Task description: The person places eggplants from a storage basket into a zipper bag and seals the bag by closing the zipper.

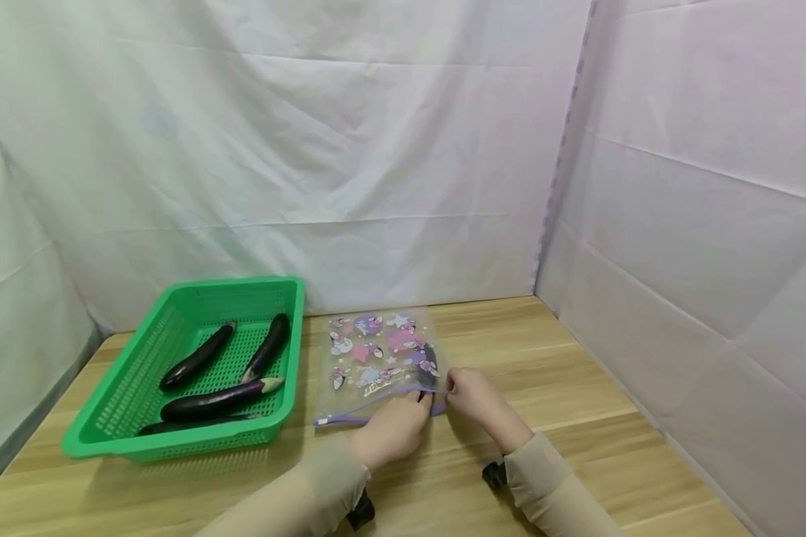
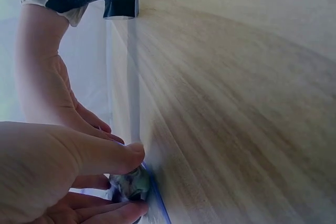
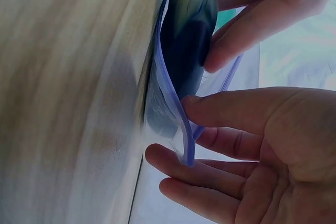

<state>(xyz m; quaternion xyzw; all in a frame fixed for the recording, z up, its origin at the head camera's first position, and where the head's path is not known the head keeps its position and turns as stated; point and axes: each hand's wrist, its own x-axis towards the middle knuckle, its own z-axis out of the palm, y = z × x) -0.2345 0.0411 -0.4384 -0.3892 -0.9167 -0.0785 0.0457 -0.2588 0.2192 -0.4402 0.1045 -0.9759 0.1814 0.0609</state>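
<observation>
1. Green basket (image 1: 181, 444) is standing left, holding four eggplants (image 1: 208, 403).
2. Zip bag (image 1: 369, 358) is lying alongside; your right hand (image 1: 473, 397) is pinching its mouth.
3. Another eggplant (image 3: 186, 51) is lying partly bagged; your left hand (image 1: 392, 429) is gripping and partly hiding it.

The left hand (image 1: 396, 426) and right hand (image 1: 477, 395) are bare; both sleeves (image 1: 289, 496) are long and beige, with wide plain cuffs (image 1: 536, 464). A black, angular mount (image 1: 494, 475) juts beside each.
</observation>
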